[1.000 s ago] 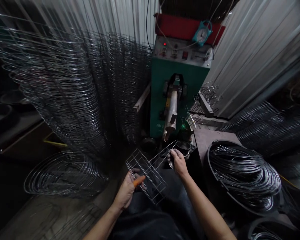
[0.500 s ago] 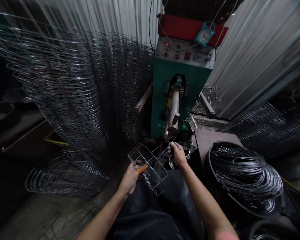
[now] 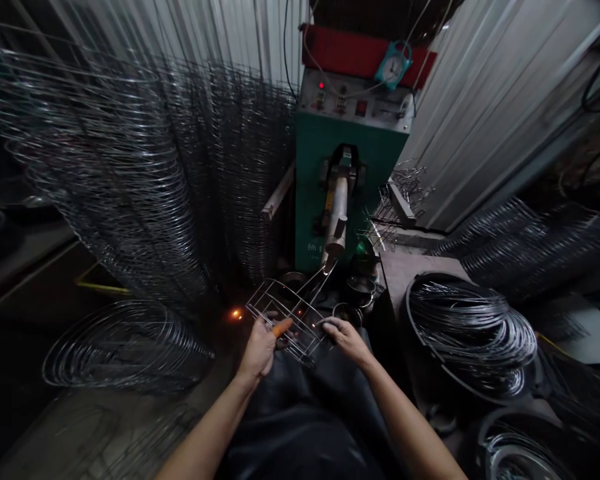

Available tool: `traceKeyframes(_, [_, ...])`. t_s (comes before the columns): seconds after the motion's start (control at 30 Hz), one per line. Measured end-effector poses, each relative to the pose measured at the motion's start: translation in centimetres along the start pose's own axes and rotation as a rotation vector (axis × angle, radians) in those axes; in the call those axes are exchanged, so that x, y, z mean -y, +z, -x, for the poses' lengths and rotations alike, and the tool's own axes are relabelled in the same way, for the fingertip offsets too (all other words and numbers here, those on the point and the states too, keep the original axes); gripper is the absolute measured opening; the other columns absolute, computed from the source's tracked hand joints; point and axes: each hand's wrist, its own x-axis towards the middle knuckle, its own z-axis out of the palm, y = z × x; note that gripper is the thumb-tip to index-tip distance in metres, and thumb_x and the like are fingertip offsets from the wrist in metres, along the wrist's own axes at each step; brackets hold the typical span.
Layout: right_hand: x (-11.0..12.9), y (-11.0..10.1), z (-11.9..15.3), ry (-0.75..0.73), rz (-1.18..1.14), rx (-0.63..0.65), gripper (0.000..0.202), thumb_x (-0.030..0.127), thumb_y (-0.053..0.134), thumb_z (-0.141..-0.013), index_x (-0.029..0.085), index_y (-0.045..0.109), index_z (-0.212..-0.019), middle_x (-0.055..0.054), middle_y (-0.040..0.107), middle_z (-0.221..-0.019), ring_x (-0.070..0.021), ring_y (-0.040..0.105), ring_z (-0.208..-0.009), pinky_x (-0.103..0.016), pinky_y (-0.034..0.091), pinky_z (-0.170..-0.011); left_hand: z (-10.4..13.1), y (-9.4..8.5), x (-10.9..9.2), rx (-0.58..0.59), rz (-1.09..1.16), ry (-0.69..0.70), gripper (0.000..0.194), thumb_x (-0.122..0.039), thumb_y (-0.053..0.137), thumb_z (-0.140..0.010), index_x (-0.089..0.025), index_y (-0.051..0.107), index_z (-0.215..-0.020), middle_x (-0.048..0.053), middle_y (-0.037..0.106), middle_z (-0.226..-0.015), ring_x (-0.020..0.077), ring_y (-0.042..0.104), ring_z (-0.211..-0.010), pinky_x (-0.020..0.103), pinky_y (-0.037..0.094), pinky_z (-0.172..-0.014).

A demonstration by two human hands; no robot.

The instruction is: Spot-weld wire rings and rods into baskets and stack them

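My left hand [image 3: 261, 347], an orange cover on its thumb, grips a wire rack [image 3: 293, 303] of crossed thin metal rods. The rack tilts in front of the green spot welder [image 3: 353, 170]. Its far end, where bent wires meet, is at the tip of the welder's electrode arm [image 3: 336, 220]; whether they touch I cannot tell. My right hand [image 3: 346, 339] is closed at the near right corner of the rack, fingertips pinched on its wire. Orange sparks [image 3: 236, 313] glow left of the rack.
Tall stacks of wire rings [image 3: 125, 167] stand on the left, with a wire coil [image 3: 125, 343] below. On the right, a black tub [image 3: 410, 313] holds loose wire hoops beside a board-topped bench [image 3: 420, 263]. Small metal bowls [image 3: 361, 291] sit under the electrode. A blue clock [image 3: 394, 65] hangs on the welder.
My right hand has moved from the electrode tip down to the rack's near right corner. The rack's far end has come up to the electrode, and sparks have appeared. The view has shifted slightly.
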Motion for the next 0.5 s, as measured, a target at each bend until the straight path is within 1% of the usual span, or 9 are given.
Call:
traceKeyframes(0.1, [0.4, 0.2, -0.4, -0.042, 0.073, -0.029, 0.042, 0.057, 0.053, -0.077, 0.018, 0.067, -0.085, -0.004, 0.064, -0.08, -0.0188, 0.057, -0.077, -0.03, 0.044, -0.073, -0.1, -0.2, 0.0, -0.015, 0.02, 0.005, 0.058, -0.027, 0.079, -0.051, -0.02, 0.04, -0.094, -0.005, 0.057, -0.068, 0.0121, 0.058, -0.052, 0.025, 0.05, -0.047])
traceKeyframes(0.23, [0.6, 0.2, -0.7, -0.053, 0.07, -0.027, 0.044, 0.057, 0.052, -0.078, 0.017, 0.067, -0.087, -0.004, 0.063, -0.079, -0.0185, 0.057, -0.075, -0.03, 0.044, -0.07, -0.2, 0.1, -0.6, -0.03, -0.012, -0.013, 0.055, -0.026, 0.079, -0.052, -0.019, 0.042, -0.092, -0.005, 0.056, -0.066, 0.0115, 0.055, -0.05, 0.025, 0.049, -0.046])
traceKeyframes(0.3, [0.4, 0.4, -0.8, -0.056, 0.026, -0.01, 0.044, 0.057, 0.052, -0.078, 0.017, 0.067, -0.086, -0.004, 0.063, -0.077, -0.0175, 0.056, -0.072, -0.029, 0.044, -0.068, -0.1, 0.0, -0.7, -0.02, -0.048, -0.007, 0.055, -0.031, 0.078, -0.055, -0.017, 0.044, -0.097, -0.003, 0.056, -0.067, 0.0123, 0.056, -0.052, 0.026, 0.049, -0.049])
traceKeyframes(0.37, [0.2, 0.6, -0.7, -0.047, -0.041, -0.005, 0.044, 0.058, 0.053, -0.076, 0.017, 0.067, -0.085, -0.003, 0.062, -0.073, -0.0162, 0.055, -0.068, -0.028, 0.044, -0.065, 0.1, -0.9, -0.4, 0.023, -0.099, 0.035, 0.057, -0.042, 0.071, -0.065, -0.016, 0.045, -0.109, 0.001, 0.06, -0.073, 0.0162, 0.061, -0.062, 0.03, 0.051, -0.058])
traceKeyframes(0.4, [0.2, 0.8, -0.6, -0.044, -0.077, -0.018, 0.044, 0.059, 0.055, -0.075, 0.017, 0.066, -0.083, -0.003, 0.061, -0.072, -0.0155, 0.054, -0.066, -0.027, 0.044, -0.063, 0.3, -1.7, 0.1, 0.061, -0.152, 0.087, 0.062, -0.046, 0.066, -0.069, -0.017, 0.042, -0.118, 0.005, 0.062, -0.081, 0.0193, 0.064, -0.071, 0.034, 0.052, -0.064])
traceKeyframes(0.43, [0.4, 1.0, -0.4, -0.037, -0.117, -0.038, 0.044, 0.059, 0.057, -0.073, 0.016, 0.066, -0.082, -0.002, 0.06, -0.07, -0.0146, 0.054, -0.064, -0.026, 0.043, -0.061, 0.6, -2.8, 0.7, 0.11, -0.246, 0.17, 0.069, -0.05, 0.063, -0.071, -0.018, 0.037, -0.126, 0.009, 0.064, -0.091, 0.0227, 0.064, -0.083, 0.038, 0.051, -0.072])
traceKeyframes(0.47, [0.6, 1.3, -0.1, -0.022, -0.163, -0.058, 0.044, 0.059, 0.058, -0.072, 0.016, 0.065, -0.082, -0.001, 0.059, -0.068, -0.0135, 0.053, -0.061, -0.025, 0.042, -0.058, 1.0, -4.0, 1.4, 0.171, -0.377, 0.286, 0.078, -0.052, 0.063, -0.071, -0.02, 0.029, -0.134, 0.012, 0.062, -0.104, 0.0261, 0.061, -0.096, 0.043, 0.048, -0.082])
traceKeyframes(0.5, [1.1, 1.6, 0.3, 0.005, -0.216, -0.072, 0.044, 0.059, 0.058, -0.072, 0.016, 0.065, -0.083, 0.0, 0.058, -0.066, -0.0123, 0.052, -0.057, -0.024, 0.041, -0.055, 1.4, -5.3, 2.2, 0.238, -0.57, 0.441, 0.089, -0.05, 0.067, -0.067, -0.023, 0.022, -0.138, 0.014, 0.058, -0.115, 0.0289, 0.056, -0.106, 0.048, 0.043, -0.09])
